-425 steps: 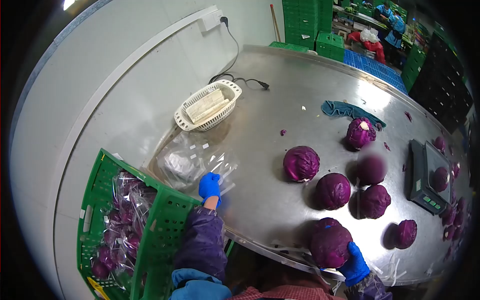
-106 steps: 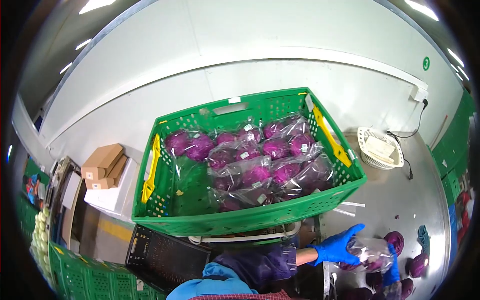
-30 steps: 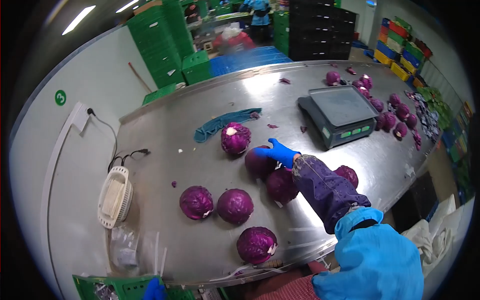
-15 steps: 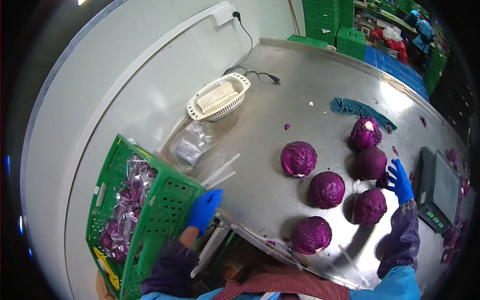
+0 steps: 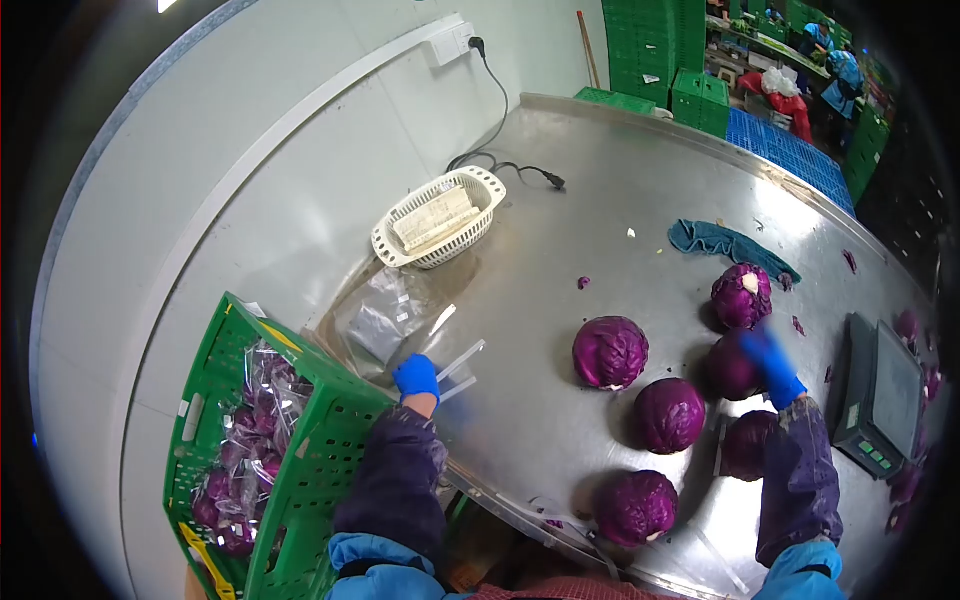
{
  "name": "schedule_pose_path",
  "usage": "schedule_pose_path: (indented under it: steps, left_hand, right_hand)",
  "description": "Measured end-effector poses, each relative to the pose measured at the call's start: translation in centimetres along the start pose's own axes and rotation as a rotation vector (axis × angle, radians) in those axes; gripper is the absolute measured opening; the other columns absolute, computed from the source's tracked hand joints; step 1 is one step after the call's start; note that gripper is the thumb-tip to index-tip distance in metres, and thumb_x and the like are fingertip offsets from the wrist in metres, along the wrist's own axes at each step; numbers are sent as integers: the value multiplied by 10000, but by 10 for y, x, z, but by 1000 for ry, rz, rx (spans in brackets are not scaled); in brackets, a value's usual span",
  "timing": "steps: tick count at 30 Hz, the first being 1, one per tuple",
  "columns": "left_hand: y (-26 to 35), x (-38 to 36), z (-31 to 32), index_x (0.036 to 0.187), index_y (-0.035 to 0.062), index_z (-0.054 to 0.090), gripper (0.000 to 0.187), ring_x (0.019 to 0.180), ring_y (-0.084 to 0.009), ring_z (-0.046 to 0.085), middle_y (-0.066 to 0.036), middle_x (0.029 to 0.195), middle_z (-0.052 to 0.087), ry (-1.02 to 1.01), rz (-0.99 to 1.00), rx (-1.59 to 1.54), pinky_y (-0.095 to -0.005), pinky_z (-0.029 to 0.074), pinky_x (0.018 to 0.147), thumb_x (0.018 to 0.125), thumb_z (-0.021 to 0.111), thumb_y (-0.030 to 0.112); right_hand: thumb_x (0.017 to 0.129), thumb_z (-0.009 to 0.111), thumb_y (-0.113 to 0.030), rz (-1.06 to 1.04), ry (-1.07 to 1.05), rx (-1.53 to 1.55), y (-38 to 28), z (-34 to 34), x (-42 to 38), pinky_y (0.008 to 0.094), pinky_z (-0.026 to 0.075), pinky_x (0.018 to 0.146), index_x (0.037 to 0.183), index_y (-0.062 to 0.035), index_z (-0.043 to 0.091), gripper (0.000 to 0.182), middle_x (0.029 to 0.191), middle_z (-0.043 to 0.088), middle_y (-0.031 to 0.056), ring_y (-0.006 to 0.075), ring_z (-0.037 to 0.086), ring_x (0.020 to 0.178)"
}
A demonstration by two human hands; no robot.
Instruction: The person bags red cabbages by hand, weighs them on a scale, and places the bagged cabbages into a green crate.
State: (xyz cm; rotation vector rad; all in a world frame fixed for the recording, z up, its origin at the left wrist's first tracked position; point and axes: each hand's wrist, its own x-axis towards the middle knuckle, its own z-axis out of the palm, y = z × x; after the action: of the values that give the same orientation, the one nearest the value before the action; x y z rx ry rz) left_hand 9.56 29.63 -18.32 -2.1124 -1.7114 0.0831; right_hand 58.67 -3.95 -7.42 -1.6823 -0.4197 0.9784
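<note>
The person's right hand (image 5: pixel 772 366), gloved blue and motion-blurred, rests on a red cabbage (image 5: pixel 733 366); whether it grips cannot be told. The left hand (image 5: pixel 417 377) lies open on clear plastic bags (image 5: pixel 385 320) beside the green crate (image 5: pixel 300 470) on the steel table (image 5: pixel 600 180).

Bright overhead light glares off my steel tabletop (image 5: pixel 600 180) (fisheye bends and darkens the edges); my right hand (image 5: pixel 772 366) smears with motion blur.
</note>
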Motion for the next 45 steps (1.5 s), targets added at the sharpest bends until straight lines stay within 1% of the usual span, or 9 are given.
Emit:
schedule_pose_path:
  steps: [3, 15, 20, 27, 30, 35, 38, 40, 45]
  left_hand:
    - [0, 4, -2, 831, 97, 630, 109, 700, -268, 636, -94, 747, 622, -244, 117, -48, -396, 505, 594, 781, 539, 131]
    - [1, 4, -95, 751, 110, 633, 116, 710, -289, 623, -103, 731, 627, 259, 39, -661, -387, 483, 621, 776, 557, 194]
    - [18, -42, -117, 811, 82, 625, 140, 685, -254, 609, -119, 750, 630, -180, 124, -1170, -343, 466, 635, 742, 640, 203]
    - [36, -106, -122, 802, 89, 633, 81, 671, -192, 607, -73, 731, 624, -207, 286, -1190, -283, 462, 618, 745, 647, 144]
    - [36, -135, -118, 924, 135, 615, 128, 739, -220, 615, -76, 892, 607, -117, 779, -722, -318, 476, 635, 815, 549, 128]
    - [54, -164, -107, 914, 134, 570, 163, 753, -274, 606, -102, 857, 597, -222, 671, -1615, -392, 474, 600, 792, 548, 239]
    - [16, -147, -180, 938, 97, 600, 207, 778, -272, 594, -126, 829, 590, -89, 621, -1556, -363, 475, 680, 793, 565, 240]
    - [14, -152, -177, 892, 87, 628, 170, 690, -150, 549, -80, 777, 595, -648, 66, -2145, -300, 462, 659, 840, 546, 226]
    - [2, -152, -188, 897, 37, 616, 252, 715, -257, 598, -147, 821, 630, -229, 320, -1733, -348, 464, 683, 874, 499, 259]
  right_hand:
    - [757, 681, -322, 123, -104, 65, -6, -6, -18, 362, 443, 891, 1296, -65, 358, 679, 1159, 512, 126, 231, 530, 1047]
    - [787, 621, -356, 13, -23, 417, 27, -25, -14, 397, 464, 865, 1219, -64, 460, 546, 1148, 537, 114, 242, 555, 1010]
    - [828, 559, -415, -122, -89, 647, -15, -8, -56, 408, 456, 884, 1253, -91, 441, 548, 1213, 512, 109, 253, 541, 1056]
    - [840, 464, -517, -250, -455, 891, -16, 64, -139, 448, 335, 1006, 1305, -57, 369, 661, 1297, 429, 157, 301, 434, 1181]
    - [823, 497, -508, -200, -378, 881, -6, 119, -181, 446, 334, 1010, 1305, -52, 366, 676, 1293, 430, 163, 307, 444, 1167]
    - [844, 531, -369, 160, -723, 1076, 9, 212, -223, 433, 333, 1007, 1301, -54, 370, 578, 1293, 440, 126, 266, 441, 1168]
    - [856, 524, -334, 214, -630, 826, 20, 233, -226, 439, 347, 996, 1282, -70, 391, 519, 1262, 464, 124, 261, 449, 1158]
    - [847, 528, -384, 304, -623, 856, 51, 236, -201, 478, 358, 983, 1280, -77, 390, 548, 1271, 448, 138, 282, 434, 1174]
    - [858, 476, -450, 266, -723, 743, 61, 251, -180, 455, 327, 1005, 1330, -73, 325, 623, 1304, 414, 144, 289, 414, 1192]
